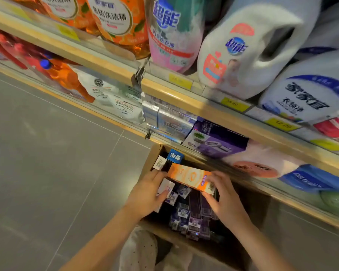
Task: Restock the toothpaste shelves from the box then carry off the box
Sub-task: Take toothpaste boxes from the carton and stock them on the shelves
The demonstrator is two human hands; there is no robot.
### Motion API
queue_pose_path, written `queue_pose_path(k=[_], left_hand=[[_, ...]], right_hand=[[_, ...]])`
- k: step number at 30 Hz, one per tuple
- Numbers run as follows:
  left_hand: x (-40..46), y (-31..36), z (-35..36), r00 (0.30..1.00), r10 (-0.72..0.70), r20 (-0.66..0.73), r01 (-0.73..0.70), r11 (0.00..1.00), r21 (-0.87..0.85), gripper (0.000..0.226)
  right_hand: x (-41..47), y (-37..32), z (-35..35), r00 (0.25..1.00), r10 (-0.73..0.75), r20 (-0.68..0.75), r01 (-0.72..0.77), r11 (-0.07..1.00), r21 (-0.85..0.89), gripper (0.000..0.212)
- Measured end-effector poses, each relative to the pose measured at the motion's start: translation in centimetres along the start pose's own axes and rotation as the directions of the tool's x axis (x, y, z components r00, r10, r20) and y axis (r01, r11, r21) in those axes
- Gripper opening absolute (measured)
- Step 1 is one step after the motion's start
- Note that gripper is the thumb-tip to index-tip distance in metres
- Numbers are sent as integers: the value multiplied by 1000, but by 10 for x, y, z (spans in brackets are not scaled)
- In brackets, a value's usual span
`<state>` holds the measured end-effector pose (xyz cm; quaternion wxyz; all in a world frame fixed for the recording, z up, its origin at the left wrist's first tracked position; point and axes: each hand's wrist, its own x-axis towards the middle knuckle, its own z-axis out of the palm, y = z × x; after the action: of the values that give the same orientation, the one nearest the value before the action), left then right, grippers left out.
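Note:
An open cardboard box stands on the floor against the shelving, filled with upright purple toothpaste cartons. A blue carton stands at its far corner. My right hand grips the near end of an orange toothpaste carton lying across the top of the box. My left hand is at the box's left side, its fingers round a white-ended carton and touching the orange carton's other end. Purple toothpaste cartons lie on the shelf just above the box.
Blue-white toothpaste cartons fill the shelf left of the purple ones. Detergent jugs and refill pouches stand on the upper shelf, with yellow price tags on its edge. Grey tiled floor spreads to the left.

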<state>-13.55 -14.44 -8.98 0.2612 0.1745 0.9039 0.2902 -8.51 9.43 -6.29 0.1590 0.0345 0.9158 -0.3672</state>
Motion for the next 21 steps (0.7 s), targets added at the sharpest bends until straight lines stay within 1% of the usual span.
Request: queue_pose_path(k=[3,5,7,9,12,14,17,19,21], left_hand=[[6,47,-25,996,88,7,-88,994,64,73],[13,62,-39,989,145,23,-147,986,84,86],[20,65,-46,981,192,-4,-191,976,107,80],[21,59,-51,981,188,-50,-180,974,134,68],[15,36,-57,984,169,-63,-154,969,195,60],[9,12,-58,989,131,-61,-115,969,217,57],[-3,-33,-59,996,-4,-90,20,984,179,57],[-10,-63,-58,988,-102,-120,120,981,154,58],[-16,-92,-49,969,-219,-112,234,962,143,58]], right_hand=[[-23,-38,-44,999,-34,-32,36,998,47,36],[-27,-60,-60,996,-78,-45,81,995,65,37],[-26,-76,-67,992,-113,-58,117,990,76,38],[-21,-85,-65,987,-148,-55,152,985,87,41],[-11,-91,-51,982,-188,-5,188,978,91,46],[-2,-91,-35,978,-195,69,190,978,81,53],[17,-77,-5,982,-139,129,134,990,47,61],[33,-60,19,987,-98,128,105,993,-47,61],[51,-40,43,989,-57,137,77,985,-151,59]])
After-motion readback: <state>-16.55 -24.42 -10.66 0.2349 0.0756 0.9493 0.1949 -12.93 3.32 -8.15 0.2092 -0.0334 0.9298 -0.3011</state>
